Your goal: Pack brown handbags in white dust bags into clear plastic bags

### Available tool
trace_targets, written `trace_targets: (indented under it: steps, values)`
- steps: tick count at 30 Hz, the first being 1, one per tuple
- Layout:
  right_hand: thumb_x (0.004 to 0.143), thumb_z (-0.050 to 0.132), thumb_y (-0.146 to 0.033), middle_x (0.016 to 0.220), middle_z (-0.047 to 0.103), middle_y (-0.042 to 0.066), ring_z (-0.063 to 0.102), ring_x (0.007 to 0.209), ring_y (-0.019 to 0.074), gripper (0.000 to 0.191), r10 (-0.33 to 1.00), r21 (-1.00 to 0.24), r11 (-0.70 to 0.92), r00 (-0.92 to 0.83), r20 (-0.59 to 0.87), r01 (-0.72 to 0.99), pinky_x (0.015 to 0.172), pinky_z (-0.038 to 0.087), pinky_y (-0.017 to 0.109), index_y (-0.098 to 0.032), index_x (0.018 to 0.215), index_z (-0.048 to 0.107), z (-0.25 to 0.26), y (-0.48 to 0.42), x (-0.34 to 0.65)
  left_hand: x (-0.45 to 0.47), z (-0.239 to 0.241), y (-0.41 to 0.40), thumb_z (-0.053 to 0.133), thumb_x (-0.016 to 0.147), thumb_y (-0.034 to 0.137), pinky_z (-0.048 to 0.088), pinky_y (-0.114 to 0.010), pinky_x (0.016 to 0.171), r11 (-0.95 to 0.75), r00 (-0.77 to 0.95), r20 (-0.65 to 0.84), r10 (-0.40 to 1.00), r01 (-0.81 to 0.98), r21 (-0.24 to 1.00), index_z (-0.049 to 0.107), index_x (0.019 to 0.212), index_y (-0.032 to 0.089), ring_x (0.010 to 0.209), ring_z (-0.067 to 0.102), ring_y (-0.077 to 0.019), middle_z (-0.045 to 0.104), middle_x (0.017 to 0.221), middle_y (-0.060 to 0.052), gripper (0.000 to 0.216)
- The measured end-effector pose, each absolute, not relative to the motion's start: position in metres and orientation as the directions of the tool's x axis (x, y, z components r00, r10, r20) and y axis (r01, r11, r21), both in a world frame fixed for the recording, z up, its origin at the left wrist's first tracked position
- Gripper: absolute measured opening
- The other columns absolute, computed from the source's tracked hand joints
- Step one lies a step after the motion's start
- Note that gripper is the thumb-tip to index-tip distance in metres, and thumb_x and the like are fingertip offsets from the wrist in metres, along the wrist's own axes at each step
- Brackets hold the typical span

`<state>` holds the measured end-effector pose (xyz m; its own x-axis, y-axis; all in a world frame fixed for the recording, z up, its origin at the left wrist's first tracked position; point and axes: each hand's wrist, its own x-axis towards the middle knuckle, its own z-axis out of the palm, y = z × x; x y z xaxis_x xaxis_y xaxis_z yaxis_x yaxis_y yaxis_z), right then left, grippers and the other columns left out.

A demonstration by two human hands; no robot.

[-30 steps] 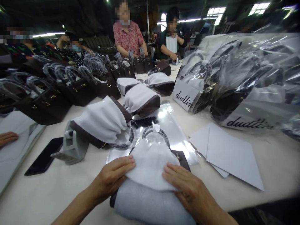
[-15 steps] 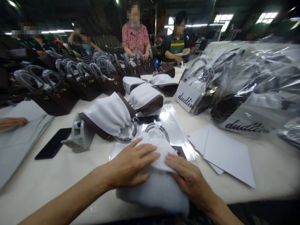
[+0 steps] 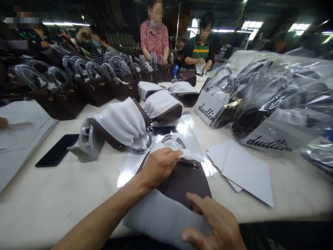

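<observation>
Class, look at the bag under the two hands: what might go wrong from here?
The soft grey-white sheet appears to overhang the near edge of the off-white table, so it might slip down.
The smooth dark brown handbag has part of its front bare near the right hand, whose nails could mark it.
Clear glossy plastic film appears to lie beneath its handles and might crease if it shifts.

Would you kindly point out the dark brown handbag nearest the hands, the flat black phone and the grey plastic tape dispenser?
Dark brown handbag (image 3: 184, 180): head view, on its bare upward side.
Flat black phone (image 3: 57, 150): head view, middle of its upper face.
Grey plastic tape dispenser (image 3: 91, 145): head view, side of its body.
</observation>
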<state>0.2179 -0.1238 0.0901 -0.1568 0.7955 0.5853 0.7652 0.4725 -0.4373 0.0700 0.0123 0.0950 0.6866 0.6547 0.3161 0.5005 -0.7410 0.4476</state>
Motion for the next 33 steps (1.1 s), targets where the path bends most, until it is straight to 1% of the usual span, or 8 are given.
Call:
trace_targets:
  steps: [4,7,12,18,23,28,30,33]
  values:
    - [0.089,0.044,-0.037,0.054,0.057,0.000,0.053,0.046,0.0112,0.025,0.785,-0.480,0.586,-0.311,0.536,0.653,0.043,0.039,0.021,-0.017,0.085,0.058,0.089,-0.126,0.217,0.066,0.102,0.016,0.041,0.090,0.024,0.044,-0.032,0.082,-0.841,0.782,0.341,0.521,0.402,0.363,0.058,0.109,0.020,0.096,0.056,-0.0183,0.062,0.108,-0.007,0.026]
    - [0.086,0.050,-0.023,0.056,0.057,0.000,0.049,0.048,0.0110,0.015,0.702,-0.403,0.686,-0.404,0.587,0.607,0.044,0.037,0.022,-0.016,0.097,0.056,0.091,-0.123,0.222,0.059,0.116,0.017,0.041,0.089,0.019,0.037,-0.034,0.096,-0.914,0.909,0.271,0.315,0.214,0.345,0.059,0.106,0.020,0.113,0.049,-0.0195,0.057,0.121,-0.004,0.024]
    - [0.076,0.054,-0.008,0.060,0.059,0.001,0.049,0.051,0.0127,0.028,0.660,-0.309,0.661,-0.336,0.672,0.684,0.050,0.037,0.027,-0.015,0.103,0.056,0.097,-0.113,0.228,0.052,0.119,0.014,0.047,0.086,0.014,0.041,-0.024,0.091,-0.832,0.984,0.083,0.159,0.089,0.548,0.061,0.101,0.019,0.102,0.056,-0.0142,0.063,0.110,-0.004,0.021]
    - [0.077,0.050,-0.004,0.068,0.063,0.002,0.056,0.061,0.0135,0.027,0.702,-0.395,0.572,-0.180,0.689,0.719,0.065,0.045,0.031,-0.017,0.098,0.059,0.102,-0.099,0.238,0.052,0.098,0.025,0.049,0.086,0.022,0.043,-0.028,0.084,-0.762,0.991,0.112,0.075,-0.016,0.648,0.061,0.099,0.017,0.092,0.056,-0.0170,0.064,0.107,-0.009,0.018]
    - [0.083,0.051,-0.014,0.070,0.061,0.000,0.056,0.064,0.0126,0.012,0.911,-0.635,0.329,-0.058,0.409,0.699,0.057,0.043,0.025,-0.020,0.086,0.061,0.081,-0.088,0.243,0.052,0.082,0.020,0.025,0.093,0.036,0.042,-0.029,0.068,-0.762,0.961,0.234,0.145,-0.043,0.646,0.056,0.078,0.014,0.072,0.051,-0.0158,0.066,0.091,-0.009,0.041]
    - [0.084,0.051,-0.026,0.075,0.063,-0.002,0.058,0.071,0.0145,0.012,0.994,-0.740,0.065,0.019,0.104,0.669,0.064,0.043,0.027,-0.023,0.080,0.062,0.066,-0.088,0.240,0.045,0.065,0.006,0.021,0.094,0.036,0.041,-0.028,0.077,-0.746,0.938,0.302,0.169,-0.078,0.661,0.055,0.080,0.015,0.080,0.052,-0.0158,0.065,0.085,-0.006,0.042]
    - [0.083,0.052,-0.027,0.077,0.064,-0.003,0.057,0.073,0.0167,0.011,0.997,-0.716,-0.013,0.060,0.041,0.698,0.067,0.041,0.031,-0.024,0.079,0.062,0.065,-0.089,0.238,0.040,0.067,0.002,0.031,0.093,0.034,0.040,-0.028,0.080,-0.729,0.943,0.242,0.230,0.002,0.684,0.056,0.090,0.016,0.088,0.051,-0.0172,0.063,0.091,-0.005,0.031]
    - [0.082,0.054,-0.026,0.077,0.064,-0.002,0.056,0.075,0.0191,0.008,0.996,-0.664,-0.071,0.085,-0.011,0.744,0.070,0.039,0.034,-0.025,0.078,0.062,0.063,-0.088,0.236,0.028,0.084,-0.001,0.047,0.087,0.028,0.042,-0.025,0.078,-0.611,0.952,0.001,0.306,0.195,0.767,0.058,0.094,0.020,0.088,0.051,-0.0159,0.060,0.095,-0.003,0.015]
